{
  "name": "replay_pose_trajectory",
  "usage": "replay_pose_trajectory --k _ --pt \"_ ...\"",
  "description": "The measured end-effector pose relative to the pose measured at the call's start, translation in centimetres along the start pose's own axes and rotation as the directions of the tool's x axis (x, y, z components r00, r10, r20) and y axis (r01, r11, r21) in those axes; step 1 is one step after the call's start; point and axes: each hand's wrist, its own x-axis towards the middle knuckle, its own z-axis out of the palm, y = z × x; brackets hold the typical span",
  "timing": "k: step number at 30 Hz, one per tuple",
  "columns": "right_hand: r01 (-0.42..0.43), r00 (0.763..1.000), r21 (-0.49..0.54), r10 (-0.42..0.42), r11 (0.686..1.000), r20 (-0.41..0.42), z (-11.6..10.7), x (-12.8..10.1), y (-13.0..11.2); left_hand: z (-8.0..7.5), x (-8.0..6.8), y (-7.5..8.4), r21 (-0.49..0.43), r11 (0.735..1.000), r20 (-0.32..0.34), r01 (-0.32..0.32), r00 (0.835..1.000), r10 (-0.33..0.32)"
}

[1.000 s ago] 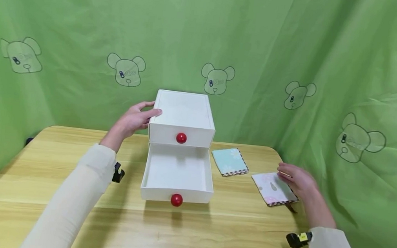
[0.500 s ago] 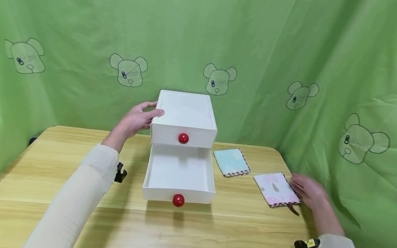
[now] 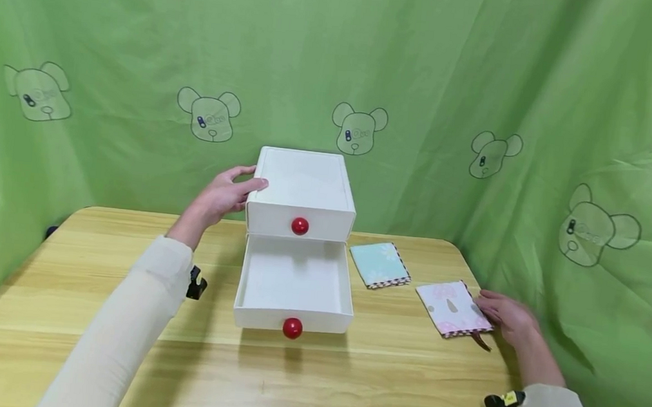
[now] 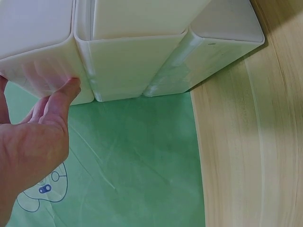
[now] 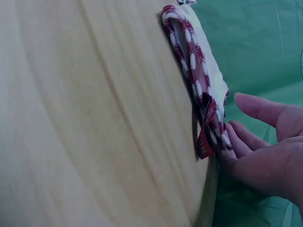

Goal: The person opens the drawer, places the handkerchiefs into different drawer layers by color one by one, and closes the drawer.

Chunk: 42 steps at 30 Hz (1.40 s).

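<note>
White two-drawer box (image 3: 302,192) at table (image 3: 87,338) centre: upper drawer (image 3: 298,222) closed, lower drawer (image 3: 294,285) pulled out, nothing inside. Two red knobs. Two folded cloths right of box: blue cloth (image 3: 379,265) far, pink cloth (image 3: 453,308) near. Left hand (image 3: 223,196) rests relaxed against box's left side. Right hand (image 3: 507,317), fingers loosely extended, touches pink cloth's right edge, not gripping.

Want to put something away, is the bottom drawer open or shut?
Open: the bottom drawer is pulled out from the white drawer box, its inside showing empty.
</note>
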Motion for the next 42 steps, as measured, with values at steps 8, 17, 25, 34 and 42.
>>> replay_pose_trajectory --k 8,17,25,34,42 --pt "-0.017 1.0 -0.386 0.01 0.922 -0.02 0.2 0.2 0.3 -0.3 -0.2 0.1 0.001 1.0 0.004 0.0 1.0 0.0" --pt "-0.028 0.998 -0.41 0.003 0.912 -0.062 0.5 -0.1 0.2 -0.2 -0.2 0.1 0.0 1.0 0.003 0.003 1.0 -0.003" --pt "-0.053 0.992 -0.404 0.001 0.913 -0.128 0.8 -0.1 0.2 -0.1 -0.3 0.2 0.001 1.0 0.005 0.001 1.0 -0.001" --pt "-0.082 0.987 -0.405 0.017 0.911 -0.161 1.2 -0.3 0.2 0.0 -0.5 0.1 0.006 1.0 0.01 0.008 1.0 -0.008" --pt "-0.08 0.984 -0.398 0.009 0.914 -0.179 1.4 -0.2 0.1 -0.1 -0.3 0.1 0.007 1.0 0.002 0.007 1.0 -0.007"
